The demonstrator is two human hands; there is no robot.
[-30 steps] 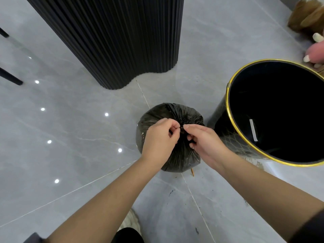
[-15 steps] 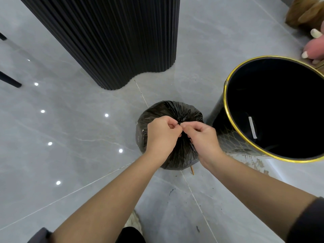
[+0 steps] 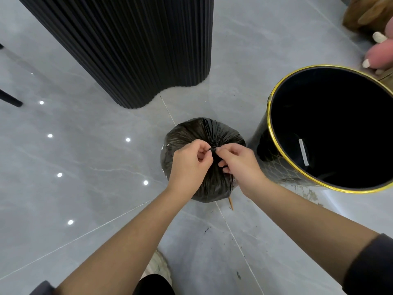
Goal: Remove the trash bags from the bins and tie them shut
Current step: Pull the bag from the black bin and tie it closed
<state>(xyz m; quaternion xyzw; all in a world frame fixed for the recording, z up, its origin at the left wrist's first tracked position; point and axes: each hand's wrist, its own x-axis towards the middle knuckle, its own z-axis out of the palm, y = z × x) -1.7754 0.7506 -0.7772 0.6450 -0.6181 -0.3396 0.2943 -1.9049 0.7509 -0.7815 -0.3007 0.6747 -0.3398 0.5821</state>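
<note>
Change: since half a second ago both hands have drawn slightly apart at the knot.
Floor (image 3: 85, 167): grey glossy tiles with light reflections, filling the frame.
Fluted column (image 3: 131, 43): black, upper centre.
Bin (image 3: 274, 158): black with gold rim, right of frame, no bag inside.
Trash bag (image 3: 204, 133): black, full, on the floor at centre, just left of the bin.
Left hand (image 3: 189, 165): pinched closed on the gathered bag neck.
Right hand (image 3: 240, 162): pinching the same knot.
Stick (image 3: 231, 203): lying at the bag's lower edge.

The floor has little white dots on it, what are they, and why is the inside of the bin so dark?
Head view: the dots look like ceiling lights mirrored in the glossy grey floor; the bin is black inside, so little shows there but a pale strip; the wide lens bends the edges.
</note>
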